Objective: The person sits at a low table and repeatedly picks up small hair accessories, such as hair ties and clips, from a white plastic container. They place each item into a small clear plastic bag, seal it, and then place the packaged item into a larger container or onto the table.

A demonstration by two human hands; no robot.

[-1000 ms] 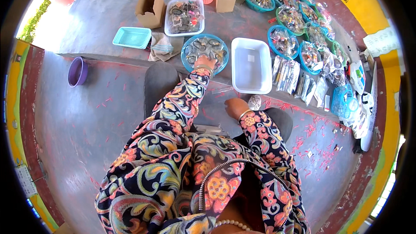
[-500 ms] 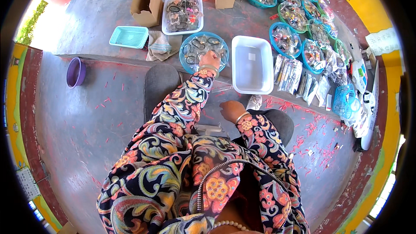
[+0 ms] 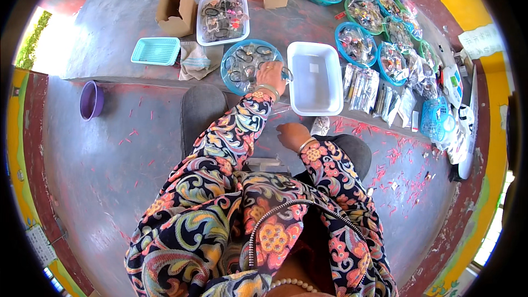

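My left hand [image 3: 270,76] is over the right side of a round blue basin [image 3: 225,81], its fingers closed on a dark ring that looks like a hair tie [image 3: 287,74]. Several more dark loops [image 3: 235,75] lie in the basin among clear plastic bags. Just right of it stands an empty white rectangular tub [image 3: 313,107]. My right hand [image 3: 292,136] hangs low in front of the tub, near my knee, with curled fingers. Its palm is hidden, so I cannot make out whether anything is in it.
Left of the basin are a folded cloth [image 3: 195,61] and a turquoise basket [image 3: 155,51]. Behind stand a white tub of bagged items [image 3: 223,40] and a cardboard box [image 3: 176,10]. Several filled basins [image 3: 356,44] and packets [image 3: 363,89] crowd the right. A purple bucket [image 3: 91,100] is at the left.
My left hand has shifted right within the basin toward the white tub, and a dark ring now shows at its fingers. My right hand has hardly moved. The view has turned slightly.
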